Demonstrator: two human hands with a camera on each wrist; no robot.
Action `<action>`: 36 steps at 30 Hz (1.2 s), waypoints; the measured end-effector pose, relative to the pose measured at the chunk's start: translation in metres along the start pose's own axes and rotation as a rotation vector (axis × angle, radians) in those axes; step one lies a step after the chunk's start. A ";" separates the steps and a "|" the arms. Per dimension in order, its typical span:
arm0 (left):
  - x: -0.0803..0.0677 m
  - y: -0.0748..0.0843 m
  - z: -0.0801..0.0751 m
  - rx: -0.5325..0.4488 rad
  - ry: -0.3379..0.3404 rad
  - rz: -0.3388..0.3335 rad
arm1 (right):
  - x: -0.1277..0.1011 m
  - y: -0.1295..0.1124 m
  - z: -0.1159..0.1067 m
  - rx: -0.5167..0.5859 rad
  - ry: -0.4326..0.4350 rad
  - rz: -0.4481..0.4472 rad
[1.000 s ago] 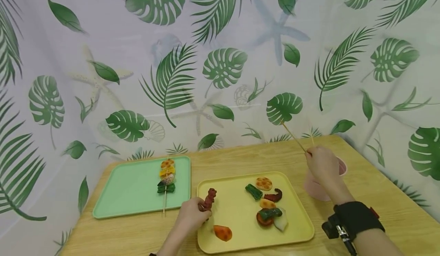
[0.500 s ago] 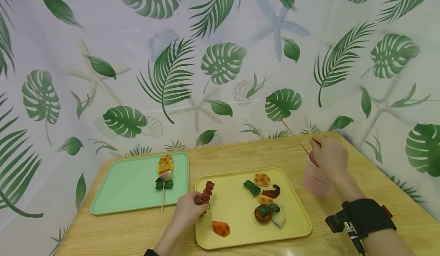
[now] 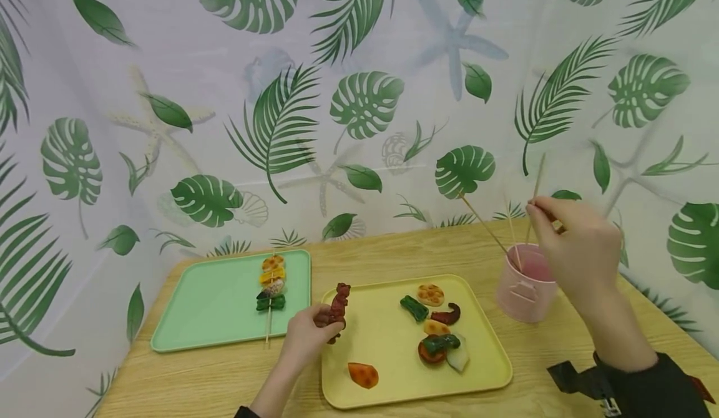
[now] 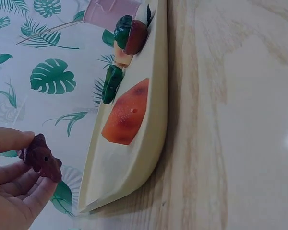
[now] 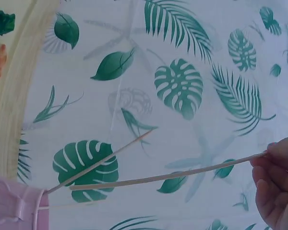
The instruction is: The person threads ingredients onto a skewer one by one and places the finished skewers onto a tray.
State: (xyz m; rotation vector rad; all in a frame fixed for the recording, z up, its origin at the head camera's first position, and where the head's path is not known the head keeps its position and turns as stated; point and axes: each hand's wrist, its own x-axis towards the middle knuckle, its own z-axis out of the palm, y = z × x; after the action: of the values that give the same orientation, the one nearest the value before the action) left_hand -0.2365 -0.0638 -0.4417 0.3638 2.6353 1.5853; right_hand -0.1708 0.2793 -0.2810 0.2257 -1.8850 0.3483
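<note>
My left hand (image 3: 305, 338) pinches a dark reddish-brown toy meat piece (image 3: 339, 304) above the left edge of the yellow tray (image 3: 387, 387). A small dark hole shows in the meat's end in the left wrist view. Over the pink bucket (image 3: 525, 299), my right hand (image 3: 581, 246) pinches a thin wooden skewer (image 5: 168, 177) near one end. Its other end is out past the bucket's rim in the right wrist view. Two more skewers lean in the bucket, one of them a brown skewer (image 3: 483, 221) tilted left.
On the yellow tray lie an orange piece (image 3: 363, 375), a green pepper piece (image 3: 414, 308), a round spotted slice (image 3: 430, 294), a curled brown piece (image 3: 445, 315) and a small pile. A loaded skewer (image 3: 269, 327) rests on the green tray (image 3: 219, 309). Behind stands a leaf-patterned backdrop.
My right hand has risen from the bucket and moved right, drawing a skewer up with it. The left hand keeps hold of the meat piece, nearly in place.
</note>
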 end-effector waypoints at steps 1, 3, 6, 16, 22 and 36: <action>0.000 0.000 -0.001 -0.023 0.008 0.008 | -0.004 -0.005 -0.001 0.002 -0.018 -0.030; 0.000 0.002 -0.002 -0.069 0.020 0.011 | -0.014 -0.016 -0.002 0.019 -0.071 -0.086; 0.000 0.006 -0.003 -0.174 0.008 -0.006 | -0.034 -0.032 0.002 0.067 -0.181 -0.111; 0.002 0.023 -0.009 -0.910 -0.095 -0.188 | -0.113 -0.086 0.039 0.330 -0.463 0.015; 0.004 0.025 -0.011 -1.027 -0.136 -0.233 | -0.140 -0.112 0.050 0.520 -0.723 0.188; 0.003 0.024 -0.007 -1.138 -0.120 -0.261 | -0.153 -0.136 0.061 0.676 -0.845 0.250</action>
State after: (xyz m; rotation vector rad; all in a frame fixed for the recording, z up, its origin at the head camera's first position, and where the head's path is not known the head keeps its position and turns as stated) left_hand -0.2364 -0.0586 -0.4167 0.0279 1.2539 2.4512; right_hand -0.1303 0.1287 -0.4269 0.6715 -2.5649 1.2108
